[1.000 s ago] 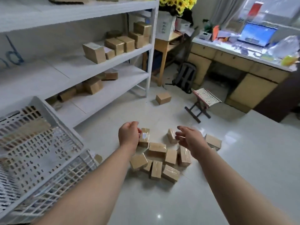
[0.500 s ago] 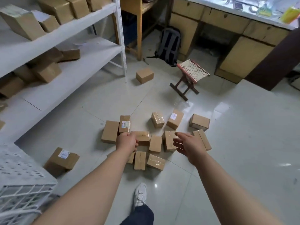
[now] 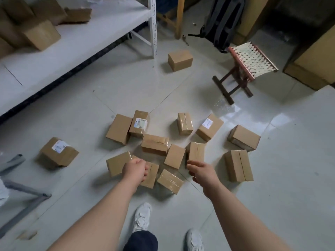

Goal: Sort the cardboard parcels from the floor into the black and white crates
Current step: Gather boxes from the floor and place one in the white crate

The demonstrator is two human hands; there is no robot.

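Left fingers (image 3: 144, 171) were curled into a fist, nothing in them, and the left hand (image 3: 135, 170) hung over the near edge of the pile (image 3: 155, 144) of parcels on the floor (image 3: 290, 178). Right fingers (image 3: 193, 165) were loosely bent and slightly apart, gripping nothing. The right hand (image 3: 203, 173) sat just short of a taped parcel (image 3: 196, 153), and whether it touched the parcel I could not tell. Around the hands the parcels lay jumbled, some touching, one with a label (image 3: 140, 124) up at the far left of the pile. A wide parcel (image 3: 238, 165) lay just right of the right hand. Well off to the left sat a lone labelled box (image 3: 59, 153), and far ahead another box (image 3: 180, 60) lay near the post of the white shelf (image 3: 81, 44), which carried more boxes. Beyond stood a small stool (image 3: 243, 69) and a backpack (image 3: 224, 20). Two white shoes (image 3: 142, 216) showed below the arms. No crate could be made out.
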